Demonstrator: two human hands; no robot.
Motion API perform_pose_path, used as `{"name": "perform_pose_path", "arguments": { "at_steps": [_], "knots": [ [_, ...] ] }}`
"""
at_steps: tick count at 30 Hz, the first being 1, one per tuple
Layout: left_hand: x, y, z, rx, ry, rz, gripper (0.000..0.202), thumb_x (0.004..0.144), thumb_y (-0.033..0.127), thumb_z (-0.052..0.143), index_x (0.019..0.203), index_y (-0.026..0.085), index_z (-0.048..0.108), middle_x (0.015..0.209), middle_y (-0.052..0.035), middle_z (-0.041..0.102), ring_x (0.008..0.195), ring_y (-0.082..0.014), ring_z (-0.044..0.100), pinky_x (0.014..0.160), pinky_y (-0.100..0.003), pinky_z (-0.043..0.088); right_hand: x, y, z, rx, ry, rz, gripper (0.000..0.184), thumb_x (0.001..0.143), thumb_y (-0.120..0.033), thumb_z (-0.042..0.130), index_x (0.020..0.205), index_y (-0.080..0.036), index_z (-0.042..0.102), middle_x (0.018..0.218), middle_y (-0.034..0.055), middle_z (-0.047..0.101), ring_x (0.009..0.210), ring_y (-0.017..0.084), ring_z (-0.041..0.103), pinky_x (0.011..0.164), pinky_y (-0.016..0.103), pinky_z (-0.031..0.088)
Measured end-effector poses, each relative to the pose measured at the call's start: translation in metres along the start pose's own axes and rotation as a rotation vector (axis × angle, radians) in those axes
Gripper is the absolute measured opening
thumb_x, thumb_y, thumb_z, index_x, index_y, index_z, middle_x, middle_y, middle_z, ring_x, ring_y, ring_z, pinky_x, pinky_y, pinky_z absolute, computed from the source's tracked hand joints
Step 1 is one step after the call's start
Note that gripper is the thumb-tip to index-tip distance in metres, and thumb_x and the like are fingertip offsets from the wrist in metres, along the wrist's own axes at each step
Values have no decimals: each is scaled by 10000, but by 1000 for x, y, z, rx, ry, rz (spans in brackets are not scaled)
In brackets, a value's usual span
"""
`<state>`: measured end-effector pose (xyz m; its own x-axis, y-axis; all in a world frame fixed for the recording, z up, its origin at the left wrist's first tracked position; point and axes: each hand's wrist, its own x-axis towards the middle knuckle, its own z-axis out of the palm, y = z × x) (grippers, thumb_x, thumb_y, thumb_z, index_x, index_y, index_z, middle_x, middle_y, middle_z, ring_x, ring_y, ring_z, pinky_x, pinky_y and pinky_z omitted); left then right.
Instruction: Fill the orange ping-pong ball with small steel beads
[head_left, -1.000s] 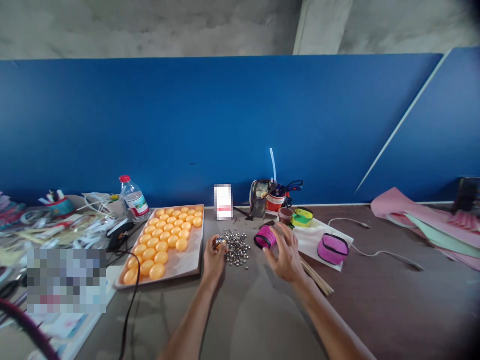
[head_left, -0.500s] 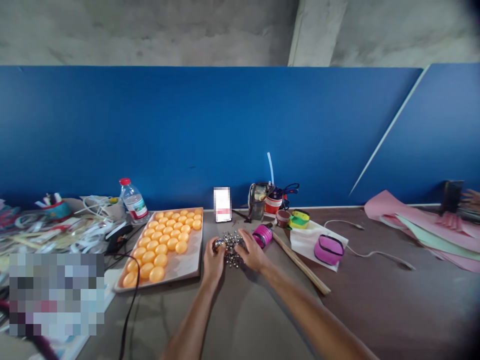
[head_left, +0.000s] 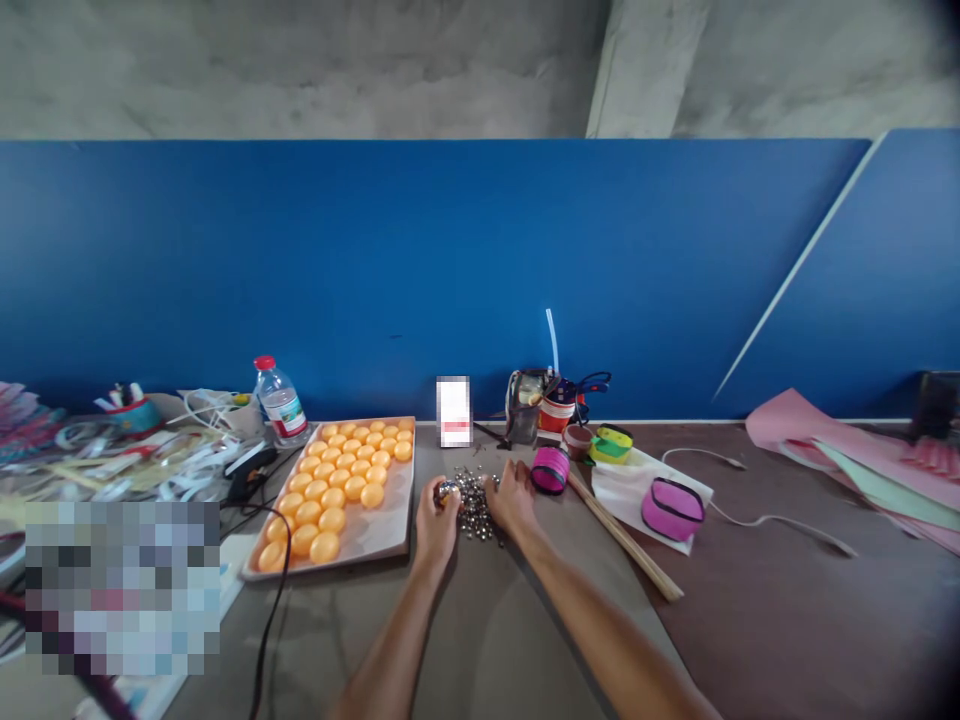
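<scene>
A small ball (head_left: 448, 491), covered at least in part with shiny silver pieces, sits in my left hand (head_left: 435, 520), whose fingers are closed around it. A heap of small silver beads (head_left: 475, 510) lies on the table just right of that hand. At the heap's right edge, my right hand (head_left: 514, 502) rests low with its fingers drawn together; what lies between the fingertips, if anything, is too small to make out. Beside the right hand stands a pink round object with black bands (head_left: 550, 470).
Orange balls fill much of a shallow tray (head_left: 405, 470) on the left. A phone (head_left: 454, 412) stands behind the beads. Wooden sticks (head_left: 630, 540), a pink mesh case (head_left: 673, 508) and a white cable (head_left: 780, 520) lie right. A bottle (head_left: 282, 405) stands behind the tray.
My right hand has shifted to the heap's right edge and its fingers have drawn together. My left hand still holds the ball. The whole view has shifted slightly.
</scene>
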<state>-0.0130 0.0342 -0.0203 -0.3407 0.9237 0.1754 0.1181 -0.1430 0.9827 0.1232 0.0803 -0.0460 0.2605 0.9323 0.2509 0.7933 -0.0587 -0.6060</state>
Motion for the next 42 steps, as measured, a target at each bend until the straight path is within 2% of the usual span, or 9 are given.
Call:
{"name": "perform_pose_path", "arguments": {
  "at_steps": [4, 8, 14, 17, 23, 27, 32, 36, 42],
  "knots": [
    [0, -2, 1, -52, -14, -19, 378, 708, 374, 611, 1011, 152, 565, 870, -61, 647, 667, -166, 631, 667, -316, 512, 18, 10, 5, 63, 27, -9, 610, 812, -398, 466, 1306, -47, 391, 1364, 289, 387, 1315, 391, 309, 1019, 573, 257],
    [1, -6, 3, -79, -36, -32, 385, 717, 365, 603, 1028, 144, 552, 868, -59, 638, 652, -158, 631, 668, -311, 510, 26, 19, 5, 109, -1, -148, 514, 846, -379, 430, 1271, -89, 445, 1282, 242, 506, 1272, 339, 399, 1030, 517, 292],
    [2, -7, 1, -55, -36, -27, 406, 718, 393, 608, 1037, 147, 554, 917, -71, 631, 704, -169, 633, 685, -314, 514, 3, 8, -13, 54, -183, -342, 450, 895, -357, 366, 1234, -100, 513, 1291, 207, 521, 1234, 306, 452, 1033, 473, 328],
    [2, -5, -1, -8, 10, 13, 381, 706, 389, 619, 1001, 150, 584, 923, -74, 636, 787, -186, 622, 743, -327, 506, -10, 1, -25, 138, -273, -427, 402, 917, -353, 336, 1193, -145, 543, 1225, 142, 584, 1171, 240, 513, 1012, 401, 370],
    [0, 5, 0, -96, 74, -24, 390, 707, 416, 616, 997, 160, 566, 836, -38, 605, 687, -157, 602, 676, -309, 515, -4, -2, -33, 240, -216, -360, 394, 905, -375, 380, 1197, -159, 534, 1219, 127, 575, 1138, 214, 535, 988, 358, 396],
    [-1, 8, 1, -177, 96, -63, 403, 712, 422, 607, 1008, 159, 532, 830, -24, 581, 625, -130, 595, 636, -286, 511, 16, -3, -25, 177, -315, -391, 515, 899, -423, 380, 1297, -105, 452, 1329, 168, 490, 1247, 243, 445, 1040, 394, 343],
    [1, 7, 0, -190, 124, -74, 438, 707, 444, 613, 1032, 163, 527, 916, -48, 595, 655, -131, 612, 656, -290, 515, 34, -9, -8, 111, -446, -605, 606, 888, -473, 388, 1355, -89, 389, 1395, 181, 424, 1305, 265, 372, 1074, 433, 287],
    [1, 5, 0, -200, 132, -54, 428, 708, 442, 619, 1019, 161, 533, 891, -46, 596, 667, -136, 607, 665, -299, 522, 40, -18, 0, 110, -534, -789, 592, 868, -502, 423, 1318, -118, 455, 1365, 162, 471, 1272, 271, 415, 1057, 435, 309],
    [1, 3, -2, -147, 141, -26, 419, 709, 437, 623, 1017, 163, 544, 927, -67, 600, 794, -170, 609, 698, -298, 517, 33, -21, -17, 217, -674, -972, 418, 890, -415, 408, 1155, -166, 614, 1234, 112, 590, 1151, 228, 527, 998, 387, 378]
  ]
}}
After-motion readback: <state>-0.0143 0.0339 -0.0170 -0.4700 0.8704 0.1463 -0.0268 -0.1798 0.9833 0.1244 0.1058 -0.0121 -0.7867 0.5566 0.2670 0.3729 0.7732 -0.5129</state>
